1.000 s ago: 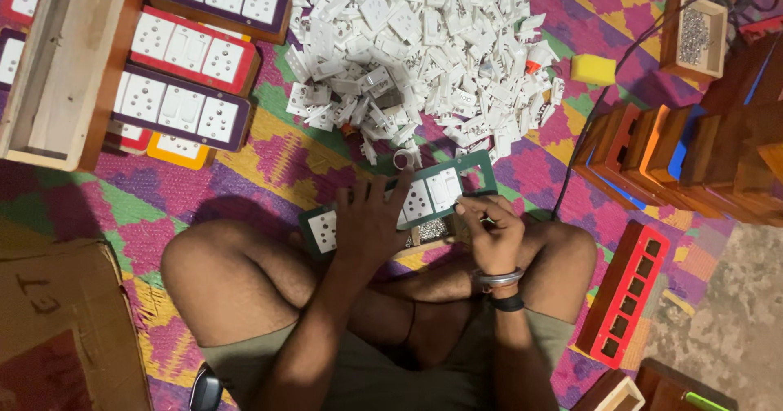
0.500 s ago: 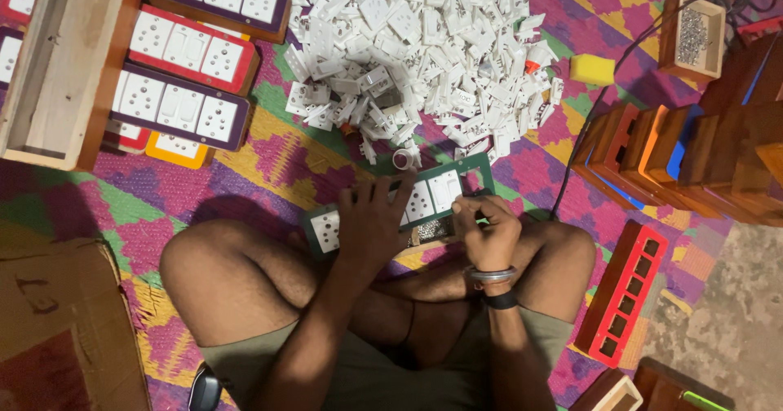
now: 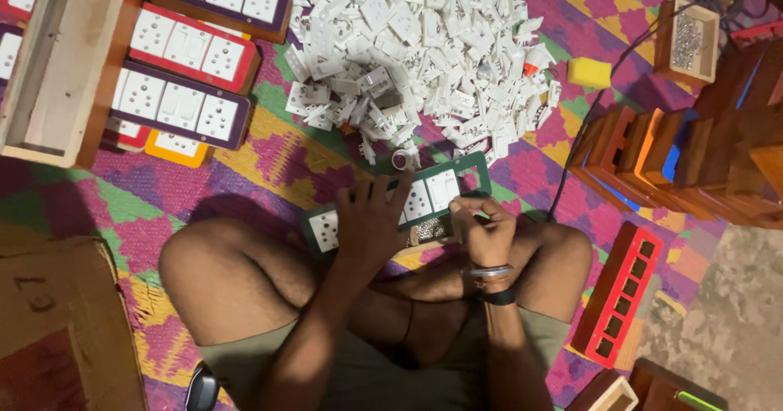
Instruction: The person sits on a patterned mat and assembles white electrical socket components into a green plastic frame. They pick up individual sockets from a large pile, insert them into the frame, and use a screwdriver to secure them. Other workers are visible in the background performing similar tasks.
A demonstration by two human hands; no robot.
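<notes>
Green switch plate (image 3: pixel 457 172) rests across the person's crossed legs, long axis running from lower left up to upper right. Left hand (image 3: pixel 371 219) lies flat on it, fingers spread; right hand (image 3: pixel 483 230) has fingers curled together at its near edge. White socket pile (image 3: pixel 424 44) lies beyond

Floor covered by woven mat (image 3: pixel 269 146), patterned in purple, pink, green and yellow diamonds. Bare mottled grey floor (image 3: pixel 734 313) exposed at lower right. Long pale wooden box (image 3: pixel 61 60) at upper left. Cardboard carton (image 3: pixel 57 321) at lower left. Stack of wooden frames (image 3: pixel 693 158), orange, blue and brown, along right edge; red slotted frame (image 3: pixel 624 293) lying just below. Black cable (image 3: pixel 603 101) running across mat. Lighting dim, warm, from above.
</notes>
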